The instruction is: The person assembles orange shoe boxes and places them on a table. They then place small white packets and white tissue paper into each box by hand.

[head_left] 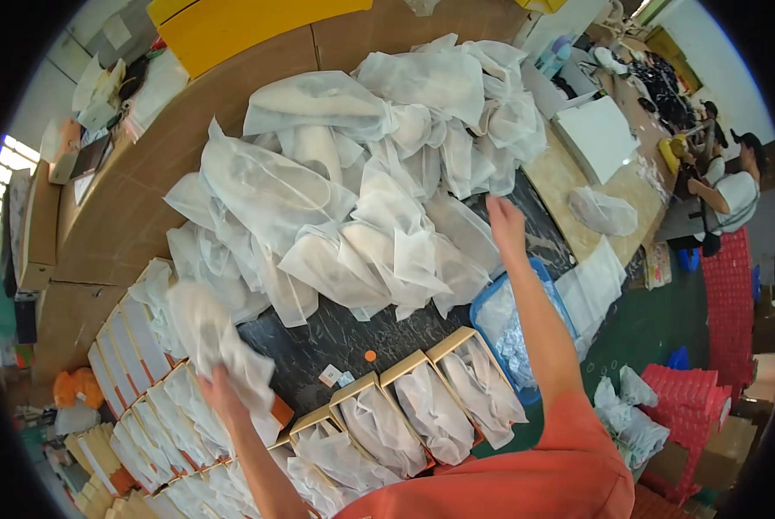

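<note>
A pale shoe in a thin white translucent bag is held in my left hand, gripped near its lower end above the boxes at left. It looks smeared by motion. My right hand is by the right edge of a big pile of similar bagged shoes. Its fingers bunch close together, mostly turned from view, and I cannot tell whether they hold anything. The pile covers much of a dark marbled tabletop. Along the near side, open shoeboxes hold white-wrapped shoes.
A blue basket with crinkled clear plastic stands beside my right forearm. Rows of filled boxes line the left. A brown cardboard wall curves behind the pile. A white box lies on the right-hand table. Another person stands far right.
</note>
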Demonstrator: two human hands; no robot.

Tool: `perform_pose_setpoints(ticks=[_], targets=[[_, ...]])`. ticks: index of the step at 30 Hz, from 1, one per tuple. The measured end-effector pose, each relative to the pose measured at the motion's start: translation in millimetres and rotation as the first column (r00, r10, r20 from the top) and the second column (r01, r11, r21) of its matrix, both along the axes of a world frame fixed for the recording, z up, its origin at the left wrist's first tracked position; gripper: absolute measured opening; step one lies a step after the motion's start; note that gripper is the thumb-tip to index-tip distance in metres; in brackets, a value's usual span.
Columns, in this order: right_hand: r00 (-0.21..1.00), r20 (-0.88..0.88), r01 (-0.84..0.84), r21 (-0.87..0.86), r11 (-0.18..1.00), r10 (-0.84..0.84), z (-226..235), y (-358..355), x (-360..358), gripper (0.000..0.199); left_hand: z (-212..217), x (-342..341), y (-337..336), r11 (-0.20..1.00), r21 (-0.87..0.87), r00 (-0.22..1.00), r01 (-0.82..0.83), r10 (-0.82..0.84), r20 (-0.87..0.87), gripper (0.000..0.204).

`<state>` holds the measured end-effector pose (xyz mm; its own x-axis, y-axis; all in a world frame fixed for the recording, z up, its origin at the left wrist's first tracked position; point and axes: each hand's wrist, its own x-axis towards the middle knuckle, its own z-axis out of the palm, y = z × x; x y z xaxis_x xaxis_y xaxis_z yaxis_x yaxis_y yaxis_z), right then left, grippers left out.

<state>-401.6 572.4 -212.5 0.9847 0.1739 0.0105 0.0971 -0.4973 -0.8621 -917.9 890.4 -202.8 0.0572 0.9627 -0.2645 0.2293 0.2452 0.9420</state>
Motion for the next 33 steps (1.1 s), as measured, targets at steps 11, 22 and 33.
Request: perform_pose_setpoints(ticks=[11,22,33], targets=[[0.865,-0.502,0.327,0.544,0.772,-0.013,-31.6,57.3,-30.4,0.04,69.1,43.6,-208.8,0.761,-0.644,0.692,0.075,0.425,0.583,0.071],[0.483,-0.684,0.372,0.725,0.58,0.546,51.5,-70.6,-195.4,0.058,102.2,7.0,-242.8,0.591,-0.709,0.758,0.385,0.237,0.608,0.078],[0.604,-0.588,-0.196,0.545,0.815,0.538,3.6,153.1,-436.4,0.05,26.9,-222.8,10.5,0.876,-0.475,0.787,0.086,0.232,0.571,0.07]])
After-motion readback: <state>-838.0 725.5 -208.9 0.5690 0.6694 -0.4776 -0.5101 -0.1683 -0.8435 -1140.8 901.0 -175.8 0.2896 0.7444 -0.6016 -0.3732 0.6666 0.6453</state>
